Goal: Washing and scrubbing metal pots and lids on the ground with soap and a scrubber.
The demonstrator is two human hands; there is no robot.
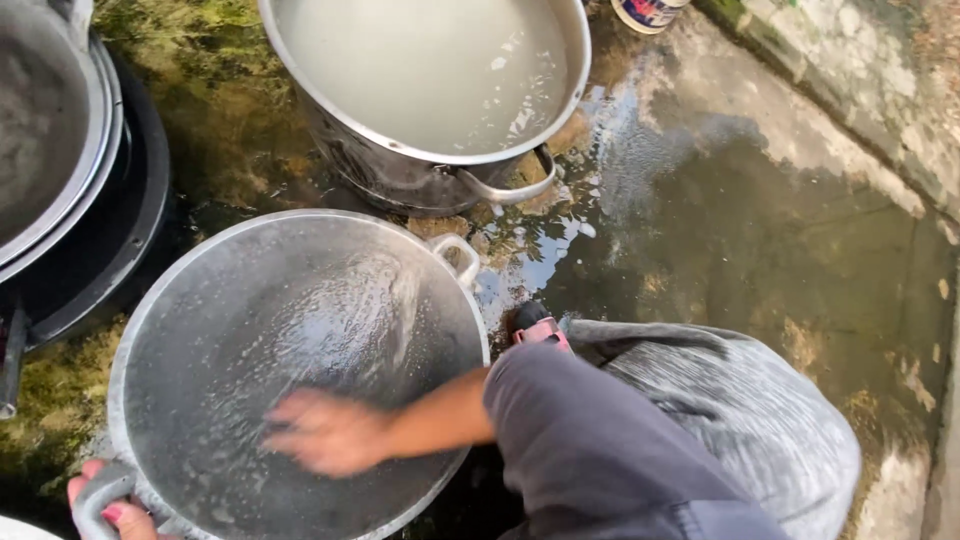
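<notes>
Right hand (325,432) blurred, grip unreadable, inside soapy pan (200,300); left hand (105,505) at 7 o'clock clutching handle (95,495); slippery, may slip.

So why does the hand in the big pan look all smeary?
Head view: the right hand is motion-blurred inside the pan; the left hand on the pan's handle stays sharp; the wet ground mirrors bright sky.
</notes>
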